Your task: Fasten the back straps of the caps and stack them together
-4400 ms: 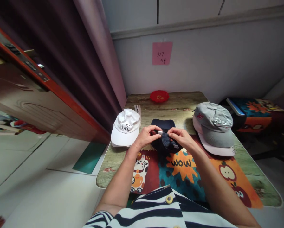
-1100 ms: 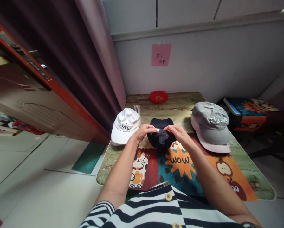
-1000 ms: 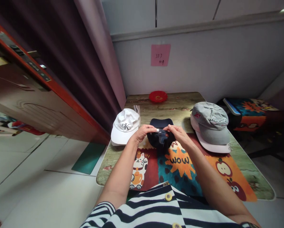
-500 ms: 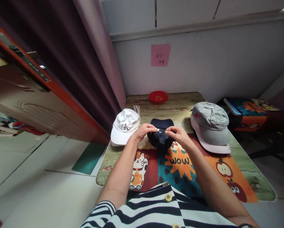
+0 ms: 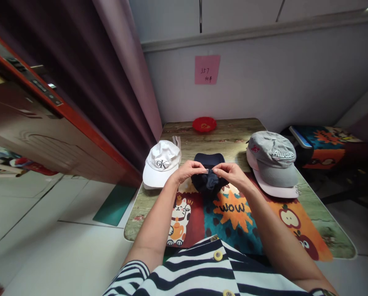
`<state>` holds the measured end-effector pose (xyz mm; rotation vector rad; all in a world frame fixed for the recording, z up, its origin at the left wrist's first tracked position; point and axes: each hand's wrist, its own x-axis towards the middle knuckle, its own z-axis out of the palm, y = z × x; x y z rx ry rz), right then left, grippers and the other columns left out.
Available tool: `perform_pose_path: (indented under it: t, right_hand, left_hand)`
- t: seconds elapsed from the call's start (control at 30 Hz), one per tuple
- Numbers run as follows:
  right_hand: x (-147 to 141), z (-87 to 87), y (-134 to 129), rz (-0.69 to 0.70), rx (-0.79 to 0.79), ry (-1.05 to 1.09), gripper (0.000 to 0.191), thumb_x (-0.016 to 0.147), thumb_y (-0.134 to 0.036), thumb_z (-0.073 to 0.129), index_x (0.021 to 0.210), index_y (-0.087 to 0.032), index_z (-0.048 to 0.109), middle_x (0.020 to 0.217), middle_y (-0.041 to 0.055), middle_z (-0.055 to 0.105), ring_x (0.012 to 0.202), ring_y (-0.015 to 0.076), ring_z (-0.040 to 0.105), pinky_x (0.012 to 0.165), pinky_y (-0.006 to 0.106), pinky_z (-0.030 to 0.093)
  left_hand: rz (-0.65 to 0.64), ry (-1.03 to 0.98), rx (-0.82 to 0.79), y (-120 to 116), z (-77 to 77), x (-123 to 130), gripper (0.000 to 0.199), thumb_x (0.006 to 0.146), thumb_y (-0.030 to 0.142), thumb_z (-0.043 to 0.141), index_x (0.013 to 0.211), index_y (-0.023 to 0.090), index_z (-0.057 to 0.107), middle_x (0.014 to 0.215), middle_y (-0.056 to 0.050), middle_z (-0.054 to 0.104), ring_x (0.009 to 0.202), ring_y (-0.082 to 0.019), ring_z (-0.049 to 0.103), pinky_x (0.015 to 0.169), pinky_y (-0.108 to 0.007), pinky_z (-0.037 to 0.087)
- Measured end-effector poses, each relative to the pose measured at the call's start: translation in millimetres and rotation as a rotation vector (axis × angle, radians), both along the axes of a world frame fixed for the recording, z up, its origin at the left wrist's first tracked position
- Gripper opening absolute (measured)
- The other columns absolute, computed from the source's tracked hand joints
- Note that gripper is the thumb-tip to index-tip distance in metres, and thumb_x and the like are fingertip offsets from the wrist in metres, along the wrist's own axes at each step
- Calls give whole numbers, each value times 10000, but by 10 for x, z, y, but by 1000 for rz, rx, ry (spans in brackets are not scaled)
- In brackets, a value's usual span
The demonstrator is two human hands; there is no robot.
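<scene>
Dark cap [image 5: 208,158]: strap [image 5: 210,170] held

It is located between the white cap [image 5: 162,160] and the grey cap [image 5: 272,150]. The strap is pinched by the left hand [image 5: 187,172] and the right hand [image 5: 232,173]. Tension should be kept even, twisting avoided.

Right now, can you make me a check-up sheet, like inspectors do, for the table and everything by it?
Surface: wood-look table, with a colorful printed mat over its near part.
Job's things: navy cap, between the other caps.
Clutter: white cap on the left, gray cap on the right with a pale brim under its own, red dish near the far edge.
Hands: left hand and right hand both pinch the navy cap's strap; fingers hide whether it is fastened.
Cables: nothing seen.
Surroundings: pink note on the wall, purple curtain and door to the left.
</scene>
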<state>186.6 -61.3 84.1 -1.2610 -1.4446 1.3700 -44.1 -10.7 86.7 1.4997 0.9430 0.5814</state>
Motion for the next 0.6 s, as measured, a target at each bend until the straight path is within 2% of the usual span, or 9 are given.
perform_pose_path:
  t: [0.17,0.27,0.37,0.43,0.53,0.6]
  right_hand:
    - [4,-72,-1,18,-15,-3,442,775,-601,722,723,-167,662,549,-27,537,436,91,443,404,225,321]
    - [83,-114,-4,-12,6,15,423,807,-588,697,788,-166,715,597,-2,597,491,118,510,448,239,381]
    - [265,-153,-18,-62,66,37,401,848,-555,664,955,-184,775,841,55,728,722,186,646,623,285,507]
    - [399,-194,-28,-13,87,24,406,837,-528,688,1075,-208,769,1002,68,749,900,233,677,783,340,539]
    - [506,-280,-30,99,116,-86,517,731,-487,808,1175,-232,735,1147,74,730,1083,293,654,989,444,484]
    - [497,-319,-22,83,179,-171,447,676,-471,851,1041,-228,768,1199,82,715,1199,329,602,1094,485,393]
  left_hand:
    - [-31,33,20,-30,32,4,332,728,476,785,823,158,787,779,-44,711,759,-170,592,747,-299,409]
    - [5,25,26,-45,34,-23,336,722,482,790,795,154,777,748,-38,693,732,-163,578,709,-288,399]
    - [57,-27,17,-45,23,-67,304,744,449,787,789,149,761,737,-22,663,700,-131,538,690,-267,379]
    - [90,-81,1,-30,-3,-86,279,754,423,787,785,148,750,743,-15,649,687,-112,513,678,-255,363]
    - [141,-171,-30,5,-56,-74,288,733,422,805,757,146,727,722,-6,622,672,-105,500,659,-248,353]
    - [173,-228,-48,25,-56,-50,306,708,427,824,729,147,705,702,1,605,669,-106,505,656,-246,360]
